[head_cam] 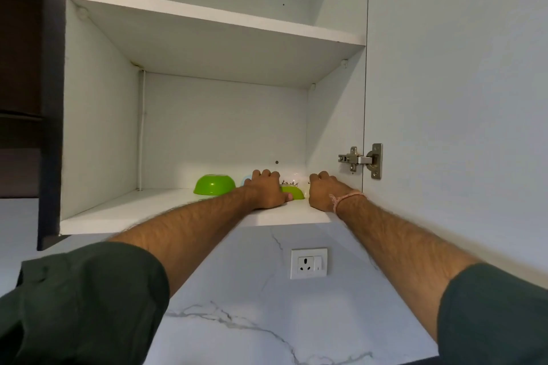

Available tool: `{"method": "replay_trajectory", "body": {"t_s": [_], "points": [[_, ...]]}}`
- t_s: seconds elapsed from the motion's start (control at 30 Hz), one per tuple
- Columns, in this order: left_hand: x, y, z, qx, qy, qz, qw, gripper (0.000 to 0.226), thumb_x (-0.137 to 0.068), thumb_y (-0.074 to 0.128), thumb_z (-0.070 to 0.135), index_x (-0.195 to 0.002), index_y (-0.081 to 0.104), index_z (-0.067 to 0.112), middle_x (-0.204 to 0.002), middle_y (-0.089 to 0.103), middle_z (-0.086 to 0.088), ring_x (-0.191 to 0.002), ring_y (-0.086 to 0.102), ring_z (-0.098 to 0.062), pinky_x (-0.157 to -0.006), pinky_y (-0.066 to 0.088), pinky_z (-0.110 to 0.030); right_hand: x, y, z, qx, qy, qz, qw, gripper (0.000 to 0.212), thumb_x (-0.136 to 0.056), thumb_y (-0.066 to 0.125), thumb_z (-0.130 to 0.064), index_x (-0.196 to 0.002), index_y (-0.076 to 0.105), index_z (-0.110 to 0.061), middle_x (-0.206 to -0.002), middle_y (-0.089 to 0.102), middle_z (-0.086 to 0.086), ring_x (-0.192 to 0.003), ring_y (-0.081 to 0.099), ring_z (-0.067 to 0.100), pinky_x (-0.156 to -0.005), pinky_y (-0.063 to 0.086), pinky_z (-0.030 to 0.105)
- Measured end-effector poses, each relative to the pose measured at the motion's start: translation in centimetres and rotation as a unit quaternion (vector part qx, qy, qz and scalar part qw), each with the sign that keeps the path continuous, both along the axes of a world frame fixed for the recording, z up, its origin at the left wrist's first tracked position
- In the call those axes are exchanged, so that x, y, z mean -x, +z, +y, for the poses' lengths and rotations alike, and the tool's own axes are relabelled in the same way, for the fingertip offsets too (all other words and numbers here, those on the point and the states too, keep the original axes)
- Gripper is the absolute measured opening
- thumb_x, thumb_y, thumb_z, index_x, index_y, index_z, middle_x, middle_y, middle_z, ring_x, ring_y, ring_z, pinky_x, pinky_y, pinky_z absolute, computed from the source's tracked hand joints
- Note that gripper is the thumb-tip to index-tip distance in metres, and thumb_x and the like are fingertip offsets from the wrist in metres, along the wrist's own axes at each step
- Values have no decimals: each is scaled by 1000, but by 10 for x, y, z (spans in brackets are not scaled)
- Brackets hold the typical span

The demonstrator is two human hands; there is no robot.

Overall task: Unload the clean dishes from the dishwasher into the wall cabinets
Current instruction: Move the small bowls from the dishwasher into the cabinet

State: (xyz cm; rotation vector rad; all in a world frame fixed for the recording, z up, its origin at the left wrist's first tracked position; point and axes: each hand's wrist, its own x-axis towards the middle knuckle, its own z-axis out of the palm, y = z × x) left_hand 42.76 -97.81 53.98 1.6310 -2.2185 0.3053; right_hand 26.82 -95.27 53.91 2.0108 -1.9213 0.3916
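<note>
Left hand (266, 190) grips a small green bowl (293, 192); right hand (321, 191) curls, its hold hidden. Both rest on the white wall cabinet's bottom shelf (133, 212), above marble-patterned backsplash (255, 290). Two green bowls there, one upturned (214, 184).

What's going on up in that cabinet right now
A person is reaching both arms into an open wall cabinet, onto its bottom shelf. The left hand rests on a small green bowl turned upside down, with a patterned white dish just behind it. The right hand is beside them near the cabinet's right wall; what it holds, if anything, is hidden. Another upside-down green bowl sits to the left, with something pale blue beside it. The upper shelf looks bare.
</note>
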Motion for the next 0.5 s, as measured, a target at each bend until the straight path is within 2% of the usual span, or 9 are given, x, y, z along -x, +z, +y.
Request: {"method": "replay_trajectory", "body": {"t_s": [0.13, 0.2, 0.27, 0.33, 0.43, 0.5], "points": [[-7, 0, 29, 13, 2, -1, 1000, 63, -93, 53, 53, -139, 46, 12, -140, 47, -14, -130, 40, -33, -102, 38, -44, 3, 1, 24, 13, 17, -7, 1000, 47, -94, 46, -22, -138, 40, -5, -135, 46, 19, -122, 49, 36, -100, 45, 44], [-11, -2, 47, 10, -7, 10, 1000, 54, -94, 52, 51, -128, 57, 10, -130, 56, -14, -121, 49, -31, -96, 43, -38, 5, 1, 40, 22, 27, -2, 999, 46, -95, 46, -25, -136, 42, -6, -134, 48, 17, -121, 50, 35, -100, 45, 43], [-13, -9, 68, 19, -33, 40, 998, 47, -97, 47, 47, -112, 64, 6, -116, 64, -15, -110, 57, -31, -85, 43, -31, 8, 0, 61, 26, 36, 5, 999, 45, -96, 45, -28, -136, 43, -8, -133, 49, 16, -120, 50, 34, -100, 45, 42], [-10, -23, 93, 34, -53, 81, 995, 46, -102, 40, 43, -105, 64, 4, -111, 65, -16, -106, 59, -31, -80, 40, -30, 12, -3, 84, 33, 45, 13, 998, 44, -96, 45, -31, -133, 45, -8, -130, 51, 16, -118, 52, 33, -98, 46, 42], [2, -44, 130, 64, -60, 124, 988, 45, -100, 42, 47, -122, 59, 11, -122, 63, -12, -113, 56, -31, -92, 44, -36, 21, -10, 127, 53, 60, 22, 997, 44, -94, 48, -31, -132, 47, -8, -126, 53, 16, -115, 53, 33, -94, 48, 42], [17, -59, 155, 77, -65, 127, 987, 51, -97, 48, 48, -134, 54, 14, -133, 58, -11, -123, 50, -30, -103, 38, -38, 28, -15, 160, 60, 61, 28, 996, 45, -93, 49, -30, -133, 47, -9, -127, 53, 15, -116, 52, 33, -93, 48, 42]]}}
